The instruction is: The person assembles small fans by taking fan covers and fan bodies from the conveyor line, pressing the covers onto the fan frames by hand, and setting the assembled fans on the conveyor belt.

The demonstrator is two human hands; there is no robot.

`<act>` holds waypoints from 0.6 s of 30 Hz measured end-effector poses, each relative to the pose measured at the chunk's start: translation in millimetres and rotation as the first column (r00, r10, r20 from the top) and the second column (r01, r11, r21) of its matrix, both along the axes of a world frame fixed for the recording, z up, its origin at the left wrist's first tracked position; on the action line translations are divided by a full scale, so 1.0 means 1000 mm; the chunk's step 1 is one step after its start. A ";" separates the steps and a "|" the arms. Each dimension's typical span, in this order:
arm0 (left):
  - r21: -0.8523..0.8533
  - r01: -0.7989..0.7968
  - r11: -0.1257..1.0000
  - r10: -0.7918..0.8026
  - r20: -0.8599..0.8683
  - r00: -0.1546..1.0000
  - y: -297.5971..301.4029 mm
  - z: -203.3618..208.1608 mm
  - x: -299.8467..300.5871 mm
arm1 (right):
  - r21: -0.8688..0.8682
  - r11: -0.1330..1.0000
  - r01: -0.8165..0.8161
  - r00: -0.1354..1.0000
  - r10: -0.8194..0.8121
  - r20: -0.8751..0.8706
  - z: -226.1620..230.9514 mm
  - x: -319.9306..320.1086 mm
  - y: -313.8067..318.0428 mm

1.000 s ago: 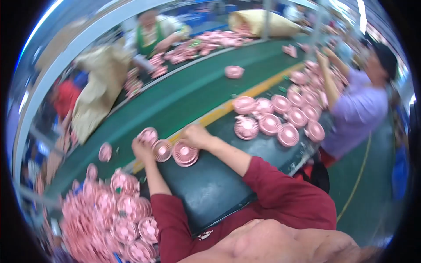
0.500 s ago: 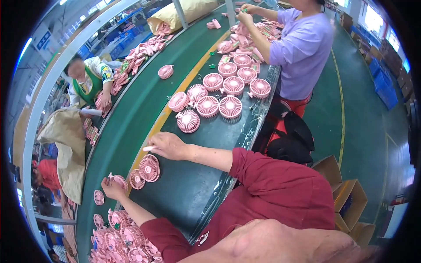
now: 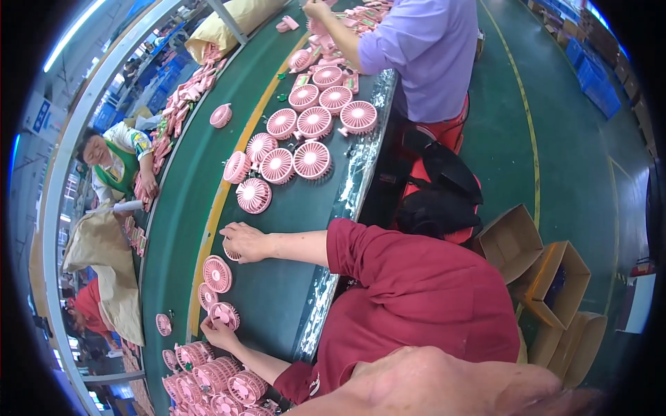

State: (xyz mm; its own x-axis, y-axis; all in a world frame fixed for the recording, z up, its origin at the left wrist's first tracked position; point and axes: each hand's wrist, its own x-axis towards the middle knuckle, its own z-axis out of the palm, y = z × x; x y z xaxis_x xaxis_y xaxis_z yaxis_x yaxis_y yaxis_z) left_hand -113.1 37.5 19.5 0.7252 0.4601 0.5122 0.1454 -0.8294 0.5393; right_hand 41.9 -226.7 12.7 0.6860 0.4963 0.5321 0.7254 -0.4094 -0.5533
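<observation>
My right hand (image 3: 244, 241) reaches out over the dark table top (image 3: 291, 291), its fingers closed on a small round pink fan (image 3: 231, 254) that is mostly hidden under it. My left hand (image 3: 216, 334) is lower in the view, near the table's edge, gripping another pink fan (image 3: 224, 314) by its rim. Between the two hands lie two more pink fans, one (image 3: 217, 274) face up and a smaller-looking one (image 3: 206, 296) beside it. Both my sleeves are dark red.
A heap of pink fans (image 3: 208, 381) lies by my left hand, and a cluster of fans (image 3: 291, 152) sits farther along. A green conveyor belt (image 3: 187, 201) with a yellow stripe runs alongside. A person in purple (image 3: 430, 55) works beside me, another in a green vest (image 3: 114, 156) opposite. Cardboard boxes (image 3: 548, 277) stand on the floor.
The view has swung toward the floor and boxes. My hands have moved apart, the left one toward the fan heap, and fans now lie between them.
</observation>
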 end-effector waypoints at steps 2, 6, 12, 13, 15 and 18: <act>0.069 -0.022 0.997 0.023 -0.017 1.000 0.015 -0.009 0.004 | -0.004 1.000 0.011 1.000 -0.011 0.024 0.002 -0.001 0.000; 0.128 -0.033 0.991 0.052 -0.148 0.988 0.013 -0.003 0.006 | -0.139 0.987 0.086 0.996 -0.087 -0.002 -0.010 0.005 -0.001; 0.263 -0.141 0.954 0.217 -0.287 0.933 0.021 0.004 -0.008 | -0.163 0.984 0.073 0.959 -0.025 0.282 0.012 -0.001 -0.010; 0.286 -0.166 0.944 0.246 -0.269 0.931 0.022 0.010 -0.009 | -0.142 0.989 0.030 0.954 0.014 0.299 0.019 -0.002 -0.015; 0.219 -0.181 0.959 0.204 -0.086 0.975 -0.004 0.037 -0.005 | -0.058 0.996 0.071 0.960 -0.053 0.275 0.009 0.011 -0.020; 0.051 -0.052 0.997 0.041 0.197 0.980 -0.012 0.074 -0.026 | 0.112 0.993 0.028 0.995 -0.038 0.091 -0.004 0.026 -0.015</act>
